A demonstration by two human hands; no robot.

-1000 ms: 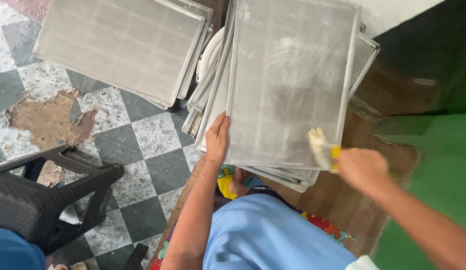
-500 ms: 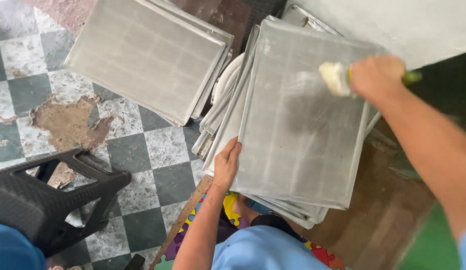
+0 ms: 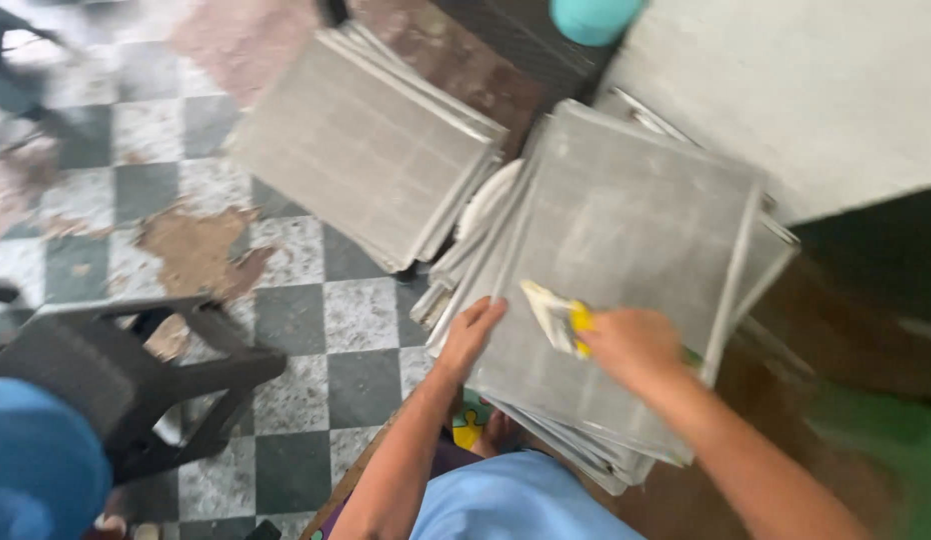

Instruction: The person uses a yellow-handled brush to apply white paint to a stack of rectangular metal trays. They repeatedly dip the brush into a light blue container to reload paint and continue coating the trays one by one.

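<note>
Checkered tile floor point(image 3: 356, 310), grey and pale, worn to bare patches at 9 o'clock. A stack of grey mesh filter frames point(image 3: 626, 250) leans at centre. The left hand point(image 3: 473, 335) lies open, fingers flat on the stack's lower-left edge. The right hand point(image 3: 636, 348) is closed around a yellow-handled brush point(image 3: 556, 318), bristles apparently touching the top frame; blur limits certainty. A second frame stack point(image 3: 371, 150) lies at 11 o'clock; a dark plastic stool point(image 3: 126, 375) at 8 o'clock.

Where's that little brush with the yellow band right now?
In the head view the brush sits just right of centre, held in the right hand, bristles on the top mesh screen; the left hand steadies that screen's near-left edge.
</note>
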